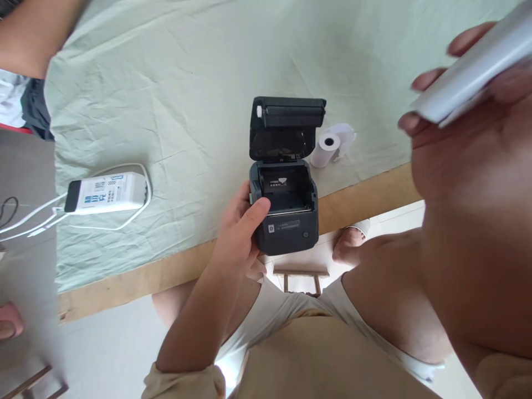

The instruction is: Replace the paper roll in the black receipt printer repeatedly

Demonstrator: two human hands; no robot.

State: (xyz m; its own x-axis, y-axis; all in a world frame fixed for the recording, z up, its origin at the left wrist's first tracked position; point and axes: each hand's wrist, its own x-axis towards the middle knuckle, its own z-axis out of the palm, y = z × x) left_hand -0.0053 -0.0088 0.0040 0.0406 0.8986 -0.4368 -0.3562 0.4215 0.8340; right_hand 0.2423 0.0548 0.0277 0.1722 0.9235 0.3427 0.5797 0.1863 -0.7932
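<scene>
A small dark thermal label printer (286, 221) is held near the table's front edge. Its lid stands flipped up, baring a hollow bay that shows a printed sticker and no roll. My left hand (245, 227) grips the printer's left side, thumb on the rim of the bay. Just behind and right of the printer, a white paper roll (321, 154) stands on the cloth with a loose tail. High at the right, close to the camera, my right hand (465, 111) has its fingers curled round a smooth, light grey roll-shaped thing (477, 66), which runs out of view.
A white power strip (112, 192) with cables lies on the left of the pale green cloth (187, 111). Bare wood (137, 282) shows along the table's front edge. Another person's arm (33, 33) reaches in at the top left. A wooden stool (301, 277) stands below.
</scene>
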